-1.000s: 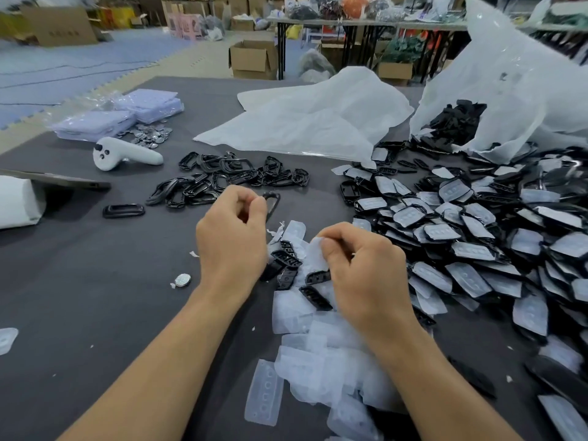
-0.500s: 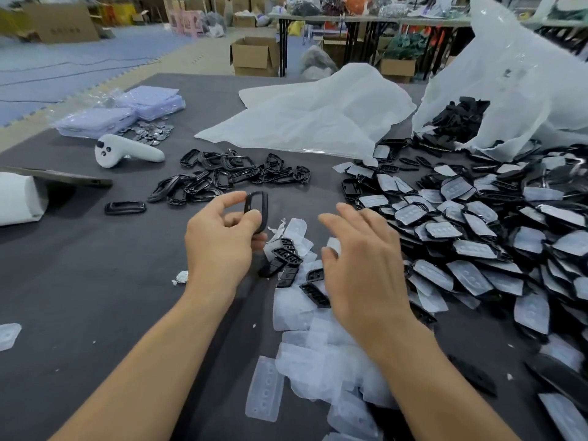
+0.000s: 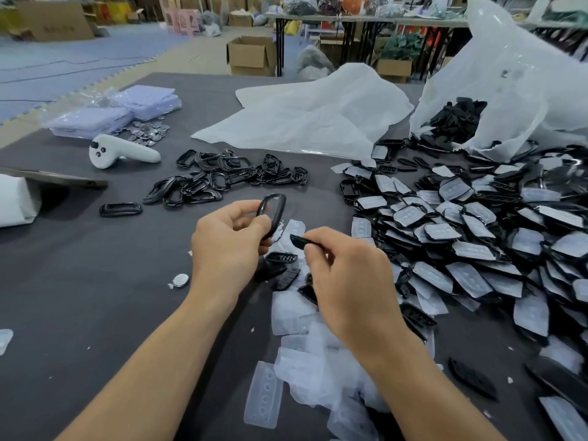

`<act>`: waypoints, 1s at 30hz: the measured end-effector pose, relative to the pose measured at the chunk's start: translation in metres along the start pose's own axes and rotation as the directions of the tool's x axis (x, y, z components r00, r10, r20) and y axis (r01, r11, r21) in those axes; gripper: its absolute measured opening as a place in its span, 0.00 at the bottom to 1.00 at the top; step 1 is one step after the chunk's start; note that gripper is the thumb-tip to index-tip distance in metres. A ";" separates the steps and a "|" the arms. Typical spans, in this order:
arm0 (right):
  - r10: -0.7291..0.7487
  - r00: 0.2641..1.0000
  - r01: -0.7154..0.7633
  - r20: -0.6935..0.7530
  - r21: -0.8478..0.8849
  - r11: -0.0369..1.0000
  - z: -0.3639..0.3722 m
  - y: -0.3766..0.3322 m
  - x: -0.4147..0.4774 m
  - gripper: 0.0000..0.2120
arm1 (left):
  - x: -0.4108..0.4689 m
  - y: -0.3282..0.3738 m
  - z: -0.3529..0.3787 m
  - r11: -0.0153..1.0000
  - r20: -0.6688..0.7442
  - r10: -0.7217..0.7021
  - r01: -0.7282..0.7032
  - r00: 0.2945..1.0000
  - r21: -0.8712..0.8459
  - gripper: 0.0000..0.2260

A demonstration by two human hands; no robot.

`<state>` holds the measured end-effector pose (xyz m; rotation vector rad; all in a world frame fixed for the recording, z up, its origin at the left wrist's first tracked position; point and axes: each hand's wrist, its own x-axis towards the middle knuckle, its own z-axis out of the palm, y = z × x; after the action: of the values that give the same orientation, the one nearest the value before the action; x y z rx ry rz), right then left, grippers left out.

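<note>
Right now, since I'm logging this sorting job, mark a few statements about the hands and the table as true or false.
1. The left hand holds a black oval frame. True.
2. The right hand is empty. False: it pinches a small black insert.
3. The white controller lies left of the heap of black frames. True.
4. The silver disc lies right of both hands. False: it lies left of the left wrist.
</note>
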<state>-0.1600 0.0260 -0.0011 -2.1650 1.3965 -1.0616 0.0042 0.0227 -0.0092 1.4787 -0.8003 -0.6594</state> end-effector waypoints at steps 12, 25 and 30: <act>0.023 1.000 -0.024 0.006 0.285 0.958 -0.006 0.005 0.002 0.06 | -0.020 0.008 0.006 0.994 0.115 0.103 -0.108 0.988 0.036 0.08; 0.175 0.969 -0.243 0.172 0.575 0.781 -0.011 0.000 0.006 0.07 | -0.021 0.008 0.007 0.979 0.144 0.164 -0.179 0.976 0.099 0.09; 0.232 0.965 -0.262 0.123 0.527 0.809 -0.012 0.003 0.007 0.14 | -0.023 0.010 0.008 0.991 0.170 0.124 -0.129 0.978 0.018 0.07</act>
<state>-0.1690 0.0195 0.0079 -1.5449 1.1360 -1.1202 -0.0165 0.0360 -0.0016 1.3983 -1.0297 -0.6849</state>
